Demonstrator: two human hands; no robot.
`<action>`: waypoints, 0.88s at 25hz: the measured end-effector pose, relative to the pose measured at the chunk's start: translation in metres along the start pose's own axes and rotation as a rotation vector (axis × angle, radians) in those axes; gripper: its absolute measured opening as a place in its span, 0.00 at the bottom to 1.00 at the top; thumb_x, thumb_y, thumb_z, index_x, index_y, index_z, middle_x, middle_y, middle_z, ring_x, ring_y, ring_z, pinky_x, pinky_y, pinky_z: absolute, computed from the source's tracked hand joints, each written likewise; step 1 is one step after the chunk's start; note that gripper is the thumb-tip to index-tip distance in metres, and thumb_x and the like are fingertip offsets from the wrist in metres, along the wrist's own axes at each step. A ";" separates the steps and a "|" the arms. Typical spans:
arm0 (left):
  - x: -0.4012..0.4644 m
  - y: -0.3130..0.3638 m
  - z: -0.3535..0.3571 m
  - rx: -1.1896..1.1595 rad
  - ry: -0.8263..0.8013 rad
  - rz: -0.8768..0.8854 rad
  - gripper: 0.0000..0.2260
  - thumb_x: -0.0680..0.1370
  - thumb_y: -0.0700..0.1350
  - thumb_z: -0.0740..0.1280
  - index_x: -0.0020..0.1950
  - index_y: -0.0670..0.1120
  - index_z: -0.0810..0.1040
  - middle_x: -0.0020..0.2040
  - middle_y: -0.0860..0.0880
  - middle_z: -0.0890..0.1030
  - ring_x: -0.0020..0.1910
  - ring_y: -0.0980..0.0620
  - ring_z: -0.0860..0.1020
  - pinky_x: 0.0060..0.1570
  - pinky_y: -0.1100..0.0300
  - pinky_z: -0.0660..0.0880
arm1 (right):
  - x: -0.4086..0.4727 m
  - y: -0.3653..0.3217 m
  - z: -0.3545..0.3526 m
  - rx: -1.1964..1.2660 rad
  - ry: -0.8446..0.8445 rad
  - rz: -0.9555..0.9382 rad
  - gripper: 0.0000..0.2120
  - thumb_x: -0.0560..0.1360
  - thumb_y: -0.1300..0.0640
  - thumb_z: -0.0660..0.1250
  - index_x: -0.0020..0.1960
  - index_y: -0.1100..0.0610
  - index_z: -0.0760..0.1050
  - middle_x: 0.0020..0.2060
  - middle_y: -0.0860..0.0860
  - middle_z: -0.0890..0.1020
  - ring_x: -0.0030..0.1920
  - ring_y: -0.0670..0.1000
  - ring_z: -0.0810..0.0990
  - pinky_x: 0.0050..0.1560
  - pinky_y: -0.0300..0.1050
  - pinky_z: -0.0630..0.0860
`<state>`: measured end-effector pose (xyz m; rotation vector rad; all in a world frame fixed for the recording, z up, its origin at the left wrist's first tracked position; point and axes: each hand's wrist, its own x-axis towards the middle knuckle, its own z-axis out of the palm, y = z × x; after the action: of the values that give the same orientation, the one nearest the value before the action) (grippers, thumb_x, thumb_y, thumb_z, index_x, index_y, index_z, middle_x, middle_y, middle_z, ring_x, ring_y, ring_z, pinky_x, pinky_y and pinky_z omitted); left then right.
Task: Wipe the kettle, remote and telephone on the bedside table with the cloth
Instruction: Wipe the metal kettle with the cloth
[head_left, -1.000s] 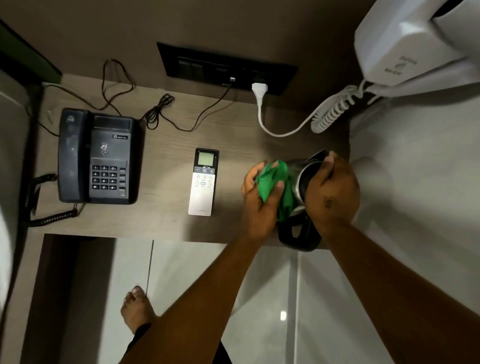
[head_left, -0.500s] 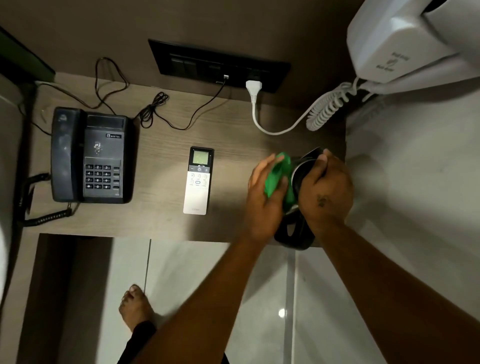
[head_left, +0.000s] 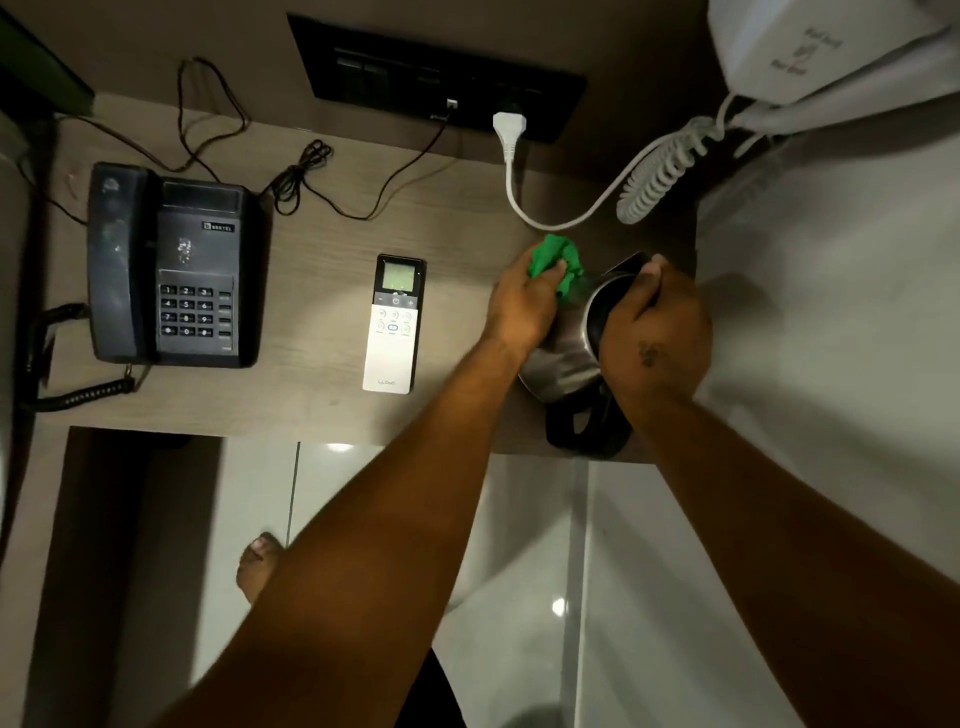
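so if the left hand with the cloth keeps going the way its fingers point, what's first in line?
Probably the white power cord lying on the table behind the left hand and green cloth, then the wall; depth is unclear.

Bare table (head_left: 311, 395) lies between remote (head_left: 392, 325) and telephone (head_left: 174, 265).
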<state>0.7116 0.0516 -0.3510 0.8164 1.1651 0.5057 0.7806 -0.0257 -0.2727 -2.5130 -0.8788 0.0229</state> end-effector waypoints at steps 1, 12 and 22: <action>-0.016 -0.004 0.003 0.015 0.006 0.071 0.20 0.74 0.52 0.67 0.65 0.50 0.79 0.66 0.42 0.81 0.65 0.42 0.79 0.70 0.40 0.73 | 0.000 -0.001 -0.001 0.000 0.007 -0.003 0.17 0.81 0.53 0.54 0.61 0.61 0.75 0.56 0.58 0.82 0.57 0.55 0.80 0.53 0.38 0.67; -0.036 -0.048 -0.013 -0.033 0.159 0.061 0.35 0.73 0.70 0.67 0.72 0.48 0.73 0.69 0.43 0.78 0.69 0.44 0.76 0.72 0.41 0.70 | -0.002 -0.003 -0.006 0.013 0.018 0.005 0.18 0.82 0.53 0.52 0.56 0.60 0.77 0.51 0.58 0.82 0.49 0.54 0.79 0.47 0.36 0.64; -0.097 -0.025 -0.039 -0.225 0.199 -0.025 0.18 0.75 0.37 0.67 0.65 0.42 0.77 0.56 0.43 0.82 0.56 0.44 0.81 0.64 0.39 0.77 | -0.002 -0.010 -0.007 -0.021 -0.024 0.086 0.20 0.81 0.50 0.52 0.59 0.63 0.75 0.55 0.62 0.81 0.55 0.60 0.78 0.51 0.43 0.69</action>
<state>0.6409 -0.0227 -0.3185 0.5666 1.2721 0.6961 0.7743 -0.0234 -0.2625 -2.5732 -0.7838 0.0728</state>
